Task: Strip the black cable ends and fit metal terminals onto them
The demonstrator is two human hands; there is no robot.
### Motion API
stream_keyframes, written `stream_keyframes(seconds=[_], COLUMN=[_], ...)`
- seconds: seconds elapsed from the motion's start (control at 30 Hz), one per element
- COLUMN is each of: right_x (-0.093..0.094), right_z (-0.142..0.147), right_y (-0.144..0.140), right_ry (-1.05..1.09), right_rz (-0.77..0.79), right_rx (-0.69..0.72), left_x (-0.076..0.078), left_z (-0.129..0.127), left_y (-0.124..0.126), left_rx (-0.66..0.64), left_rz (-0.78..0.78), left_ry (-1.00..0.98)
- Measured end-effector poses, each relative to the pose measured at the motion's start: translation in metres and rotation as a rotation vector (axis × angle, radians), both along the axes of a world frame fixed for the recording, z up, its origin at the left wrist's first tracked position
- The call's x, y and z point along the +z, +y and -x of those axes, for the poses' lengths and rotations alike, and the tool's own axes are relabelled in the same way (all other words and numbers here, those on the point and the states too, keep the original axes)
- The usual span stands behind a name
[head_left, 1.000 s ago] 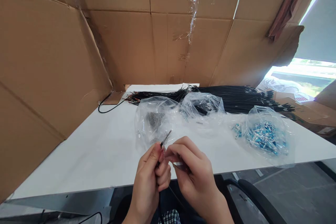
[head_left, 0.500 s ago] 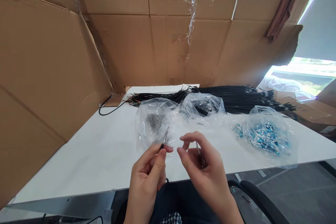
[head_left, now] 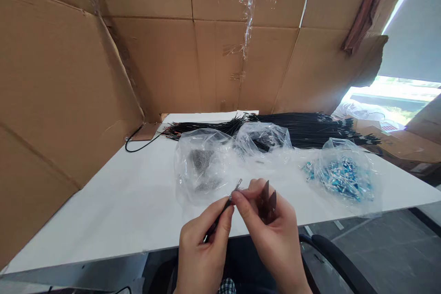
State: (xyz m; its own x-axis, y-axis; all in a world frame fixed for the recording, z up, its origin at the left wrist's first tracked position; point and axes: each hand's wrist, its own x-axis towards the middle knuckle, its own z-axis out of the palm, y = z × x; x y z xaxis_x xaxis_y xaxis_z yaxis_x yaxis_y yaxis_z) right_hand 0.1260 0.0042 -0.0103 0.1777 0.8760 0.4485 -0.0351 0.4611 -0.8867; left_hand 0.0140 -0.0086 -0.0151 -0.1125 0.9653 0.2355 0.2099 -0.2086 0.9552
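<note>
My left hand (head_left: 208,234) is closed around a black cable (head_left: 217,221), which slants up to the right between thumb and fingers. At its upper end shows a stripped, silvery tip (head_left: 238,185) with fine loose strands. Thumb and forefinger of my right hand (head_left: 267,225) pinch at the base of that tip, against the left fingertips. Tucked in the right palm is a pair of small scissors (head_left: 272,201), its two dark blades pointing up and slightly apart; the handles are hidden by the fingers.
Behind my hands on the white table (head_left: 113,206) lie a clear bag of small grey pieces (head_left: 201,161), another clear bag (head_left: 267,134) and a long bundle of black cables (head_left: 310,126). To the right sits a bag of blue pieces (head_left: 346,177). Cardboard walls (head_left: 217,64) enclose the back and left.
Both hands have come together. My right thumb and forefinger, apart before, now pinch the cable's stripped end. The scissor blades stand up more visibly from the right palm. The view has shifted slightly.
</note>
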Motion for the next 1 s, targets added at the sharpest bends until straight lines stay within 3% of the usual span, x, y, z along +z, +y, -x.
stream_keyframes(seconds=[0.2, 0.3, 0.47, 0.7, 0.9, 1.0], right_x=[-0.001, -0.002, -0.002, -0.002, -0.002, 0.001], right_z=[-0.012, -0.015, -0.014, -0.023, -0.028, -0.023], right_y=[0.001, 0.001, 0.002, 0.005, -0.001, -0.003], right_ry=[-0.431, -0.508, -0.503, -0.250, -0.066, -0.050], right_rz=[-0.514, -0.572, -0.520, -0.373, -0.122, -0.055], right_rx=[-0.038, -0.063, 0.059, 0.211, 0.184, 0.133], left_x=[0.000, 0.005, 0.008, 0.002, 0.008, 0.006], left_z=[0.004, 0.006, 0.007, 0.008, -0.004, -0.005], left_y=[-0.002, -0.004, -0.002, -0.008, -0.016, -0.014], left_rx=[0.000, -0.023, -0.060, -0.179, 0.045, 0.054], left_rz=[-0.014, -0.018, -0.051, 0.022, -0.171, -0.288], left_ry=[-0.014, -0.013, -0.019, -0.213, -0.052, 0.016])
